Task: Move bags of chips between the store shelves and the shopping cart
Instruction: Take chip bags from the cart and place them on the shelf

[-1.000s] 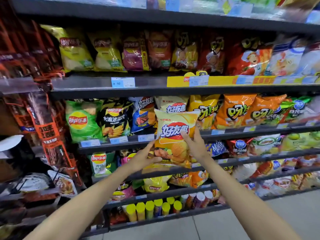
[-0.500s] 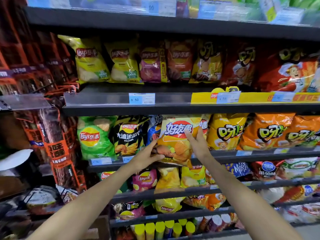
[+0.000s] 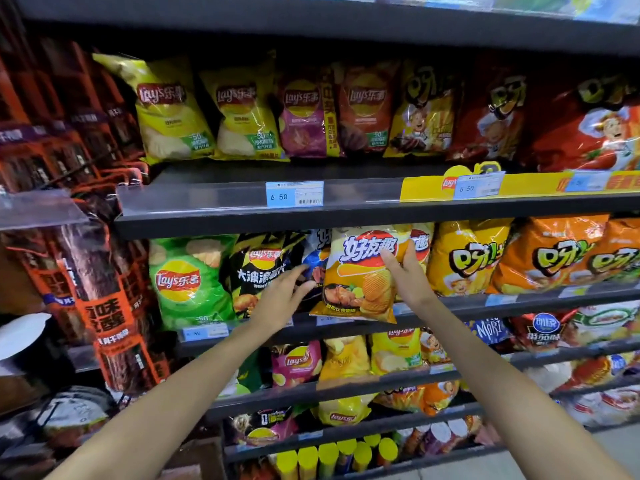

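Head view: right hand [image 3: 408,275] presses yellow chip bag [image 3: 360,275] (shelf-edge perch).

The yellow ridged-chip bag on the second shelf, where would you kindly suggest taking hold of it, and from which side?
Pinch the yellow bag by its two side edges from the front: it stands upright, its bottom overhangs the shelf lip, and neighbouring bags crowd both flanks, so the front is the open approach.

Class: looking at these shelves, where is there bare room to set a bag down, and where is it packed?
Bare room: the upper shelf's front ledge, before the yellow bags. Crowded: the shelf below, bags side by side, where both hands, left hand and right hand, settle the ridged-chip bag.
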`<state>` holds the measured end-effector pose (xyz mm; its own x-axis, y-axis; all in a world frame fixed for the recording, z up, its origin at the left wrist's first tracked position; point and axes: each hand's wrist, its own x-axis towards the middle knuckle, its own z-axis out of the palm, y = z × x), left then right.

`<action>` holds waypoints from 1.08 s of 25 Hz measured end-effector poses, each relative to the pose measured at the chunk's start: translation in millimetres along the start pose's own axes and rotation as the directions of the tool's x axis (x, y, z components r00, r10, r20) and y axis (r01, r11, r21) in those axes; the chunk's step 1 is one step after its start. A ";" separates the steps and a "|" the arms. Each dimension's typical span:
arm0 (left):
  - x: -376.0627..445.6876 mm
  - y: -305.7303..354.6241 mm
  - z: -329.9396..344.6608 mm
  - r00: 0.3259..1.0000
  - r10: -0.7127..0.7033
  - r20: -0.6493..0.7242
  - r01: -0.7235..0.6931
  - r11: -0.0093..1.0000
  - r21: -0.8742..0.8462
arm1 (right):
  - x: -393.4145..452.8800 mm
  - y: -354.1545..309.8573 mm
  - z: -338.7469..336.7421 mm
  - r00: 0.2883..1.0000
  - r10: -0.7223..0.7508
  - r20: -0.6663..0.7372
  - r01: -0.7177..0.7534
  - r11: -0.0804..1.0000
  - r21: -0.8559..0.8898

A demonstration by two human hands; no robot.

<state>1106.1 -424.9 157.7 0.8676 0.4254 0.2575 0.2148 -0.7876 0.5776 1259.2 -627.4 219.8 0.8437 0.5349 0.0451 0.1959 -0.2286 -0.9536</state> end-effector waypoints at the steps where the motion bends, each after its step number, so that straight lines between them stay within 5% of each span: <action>1: 4.6 -1.9 -1.5 0.999 -0.003 -0.044 0.005 0.999 0.044 | 1.7 1.4 -1.2 1.000 0.004 0.006 -0.004 1.000 0.007; 10: 55.3 19.9 7.4 0.969 -0.243 0.033 0.228 0.941 0.250 | -0.5 11.8 -6.3 0.999 -0.034 0.027 0.035 0.999 -0.031; 17: 64.8 15.7 6.2 0.962 -0.264 0.064 0.239 0.935 0.264 | -2.2 7.9 4.8 0.997 -0.073 0.000 0.073 0.997 -0.027; 23: 29.7 18.9 -3.5 0.960 -0.261 0.099 0.269 0.960 -0.081 | 5.5 -5.2 33.1 0.994 -0.105 -0.044 0.103 0.994 -0.039; 27: -12.0 22.5 -10.0 0.990 -0.087 0.108 0.115 0.950 -0.292 | 14.8 -5.3 50.9 0.998 -0.064 -0.028 0.063 0.998 -0.029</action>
<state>1096.1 -443.2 175.4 0.8890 0.4415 0.1211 0.1730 -0.5690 0.8039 1245.1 -576.9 210.4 0.8431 0.5255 0.1145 0.2636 -0.2181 -0.9397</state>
